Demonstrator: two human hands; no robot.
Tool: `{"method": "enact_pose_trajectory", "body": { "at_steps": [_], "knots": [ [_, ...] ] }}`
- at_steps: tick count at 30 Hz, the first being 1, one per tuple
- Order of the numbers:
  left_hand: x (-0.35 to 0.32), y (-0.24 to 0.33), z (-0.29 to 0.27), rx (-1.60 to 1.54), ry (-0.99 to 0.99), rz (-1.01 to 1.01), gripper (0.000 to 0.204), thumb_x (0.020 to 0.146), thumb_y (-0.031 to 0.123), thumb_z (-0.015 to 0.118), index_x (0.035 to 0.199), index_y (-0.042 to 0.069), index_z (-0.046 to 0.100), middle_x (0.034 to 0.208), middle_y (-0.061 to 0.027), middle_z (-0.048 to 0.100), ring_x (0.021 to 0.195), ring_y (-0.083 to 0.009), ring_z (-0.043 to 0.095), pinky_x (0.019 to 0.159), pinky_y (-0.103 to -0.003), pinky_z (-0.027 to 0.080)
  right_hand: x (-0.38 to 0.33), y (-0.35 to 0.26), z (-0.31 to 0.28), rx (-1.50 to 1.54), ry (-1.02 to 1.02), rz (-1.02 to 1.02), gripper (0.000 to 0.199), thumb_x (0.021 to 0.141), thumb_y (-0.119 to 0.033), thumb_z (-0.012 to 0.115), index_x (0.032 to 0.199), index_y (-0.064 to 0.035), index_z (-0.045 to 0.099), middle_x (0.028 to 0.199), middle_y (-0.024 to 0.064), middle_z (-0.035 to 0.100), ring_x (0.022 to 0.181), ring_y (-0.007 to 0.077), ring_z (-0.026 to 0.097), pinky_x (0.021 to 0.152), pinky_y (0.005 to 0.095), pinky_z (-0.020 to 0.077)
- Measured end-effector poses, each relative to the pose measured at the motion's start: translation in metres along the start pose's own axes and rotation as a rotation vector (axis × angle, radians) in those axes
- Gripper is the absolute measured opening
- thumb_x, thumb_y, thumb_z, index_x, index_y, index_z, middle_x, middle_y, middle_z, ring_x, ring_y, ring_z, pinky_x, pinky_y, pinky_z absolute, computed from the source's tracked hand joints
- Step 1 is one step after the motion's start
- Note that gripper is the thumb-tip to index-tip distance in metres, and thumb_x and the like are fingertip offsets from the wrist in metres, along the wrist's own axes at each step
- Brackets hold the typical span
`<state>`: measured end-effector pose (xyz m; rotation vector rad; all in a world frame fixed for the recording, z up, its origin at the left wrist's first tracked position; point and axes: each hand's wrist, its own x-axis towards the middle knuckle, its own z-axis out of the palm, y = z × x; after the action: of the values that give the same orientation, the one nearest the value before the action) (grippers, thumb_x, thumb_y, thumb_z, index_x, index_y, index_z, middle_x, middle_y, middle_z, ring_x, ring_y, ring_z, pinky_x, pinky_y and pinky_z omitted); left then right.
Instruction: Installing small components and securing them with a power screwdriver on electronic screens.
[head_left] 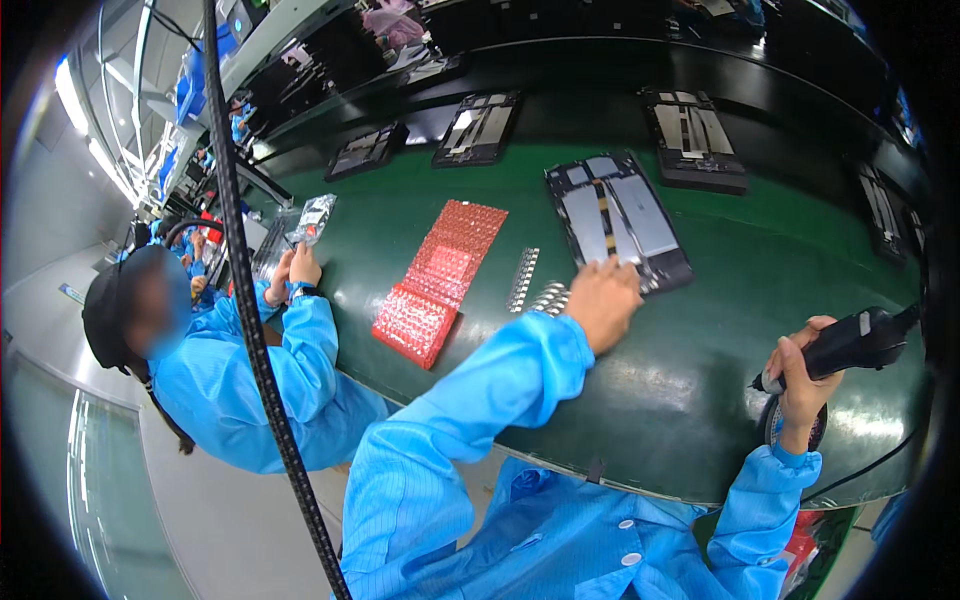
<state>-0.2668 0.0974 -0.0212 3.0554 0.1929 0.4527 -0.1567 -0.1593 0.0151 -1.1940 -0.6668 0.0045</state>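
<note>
An opened tablet [640, 225] lies at a slant on the green bench, its silver inner plates and dark ribbon strips facing up. My left hand [605, 300] reaches across to its near edge, fingers bent and pressed together against it; whatever is under the fingertips is hidden. In my right hand [795, 375], at the right of the bench, is a black electric screwdriver [860, 340], its tip pointing left. Just left of my left hand are two clusters of small metal pieces, a straight strip [522, 280] and a second group [551, 298] partly behind my sleeve.
Red bubble wrap [440, 285] lies left of the metal pieces. More opened tablets [478, 130] [695, 135] stand along the back. A co-worker [250, 350] in blue sits at the left, hands near a clear bag [315, 220]. A black braided cable [245, 270] hangs across the view.
</note>
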Motion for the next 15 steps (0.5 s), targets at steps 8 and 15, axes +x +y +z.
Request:
{"method": "enact_pose_trajectory", "body": {
  "at_steps": [8, 15],
  "knots": [
    [0.074, -0.119, 0.013, 0.27, 0.017, -0.169, 0.021, 0.067, 0.004, 0.066, 0.088, 0.004, 0.062, 0.091, -0.0126, 0.065, 0.088, -0.0294, 0.064, 0.08, -0.042, 0.05, -0.009, 0.0, 0.007, 0.052, -0.05, 0.218, 0.04, 0.075, 0.009, 0.07, 0.108, -0.001, 0.049, 0.063, 0.0024, 0.056, 0.05, 0.0088, 0.053, 0.046, 0.0222, 0.0413],
    [0.117, -0.141, 0.019, 0.408, -0.074, -0.357, 0.014, 0.077, 0.014, 0.059, 0.08, 0.003, 0.067, 0.085, -0.0191, 0.067, 0.08, -0.037, 0.066, 0.072, -0.047, 0.053, -0.01, 0.008, 0.001, 0.053, -0.047, 0.269, 0.035, 0.073, 0.002, 0.075, 0.102, -0.0009, 0.056, 0.064, -0.0014, 0.057, 0.055, 0.0051, 0.052, 0.05, 0.022, 0.041]
  ]
}}
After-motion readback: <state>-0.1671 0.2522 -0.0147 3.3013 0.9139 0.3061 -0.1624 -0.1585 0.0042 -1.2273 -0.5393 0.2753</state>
